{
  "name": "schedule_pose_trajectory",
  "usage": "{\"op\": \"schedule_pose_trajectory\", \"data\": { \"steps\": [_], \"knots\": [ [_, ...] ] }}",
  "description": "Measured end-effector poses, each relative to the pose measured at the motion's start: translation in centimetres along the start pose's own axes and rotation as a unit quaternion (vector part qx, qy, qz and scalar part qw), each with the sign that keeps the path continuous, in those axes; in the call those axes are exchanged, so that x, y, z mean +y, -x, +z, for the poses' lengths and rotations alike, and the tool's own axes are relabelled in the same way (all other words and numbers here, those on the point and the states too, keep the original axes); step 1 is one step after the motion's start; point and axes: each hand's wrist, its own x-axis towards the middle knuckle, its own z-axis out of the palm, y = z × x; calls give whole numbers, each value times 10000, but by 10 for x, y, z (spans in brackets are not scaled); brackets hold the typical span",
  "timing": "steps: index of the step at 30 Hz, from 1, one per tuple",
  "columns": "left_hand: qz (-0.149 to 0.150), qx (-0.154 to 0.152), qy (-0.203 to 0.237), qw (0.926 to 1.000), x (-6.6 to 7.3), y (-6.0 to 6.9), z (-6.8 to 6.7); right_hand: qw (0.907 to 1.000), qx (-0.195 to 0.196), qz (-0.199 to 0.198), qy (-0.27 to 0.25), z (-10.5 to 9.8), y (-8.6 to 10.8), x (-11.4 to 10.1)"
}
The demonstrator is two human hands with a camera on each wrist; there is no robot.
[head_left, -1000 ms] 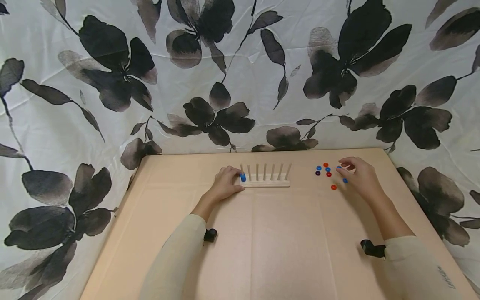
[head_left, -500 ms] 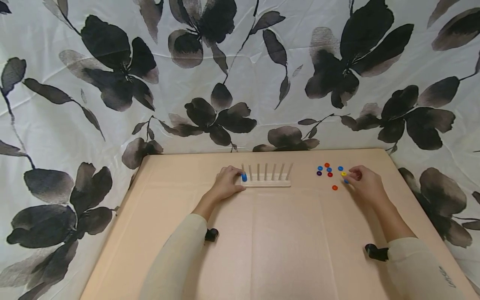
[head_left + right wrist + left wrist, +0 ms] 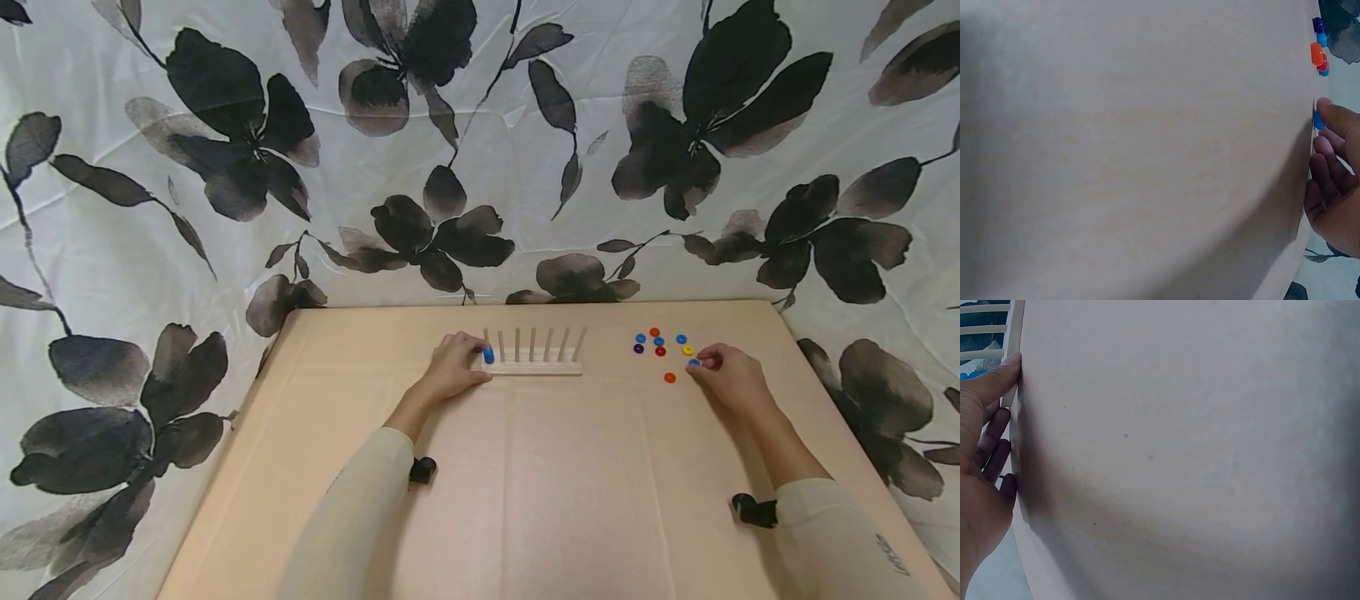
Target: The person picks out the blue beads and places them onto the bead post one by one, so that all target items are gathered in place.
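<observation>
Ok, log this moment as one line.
Left hand: grips peg rack | right hand: pinches a blue bead | yellow bead: on table

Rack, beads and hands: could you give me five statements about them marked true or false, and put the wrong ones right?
1. The left hand holds the rack at its left end. True.
2. In the head view, the purple bead lies left of the yellow bead. True.
3. The yellow bead is on the rack. False: it lies loose on the table.
4. The right hand has its fingertips at a blue bead. True.
5. Every peg in view has beads on it. False: blue ones show only at the leftmost visible peg.
</observation>
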Motion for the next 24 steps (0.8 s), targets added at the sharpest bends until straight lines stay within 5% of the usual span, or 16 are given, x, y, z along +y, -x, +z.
{"op": "schedule_pose_trajectory", "data": {
  "steps": [24],
  "knots": [
    [65,5,-18,10000,-3,1,2,9989,142,-423,115,2,6,1]
  ]
}}
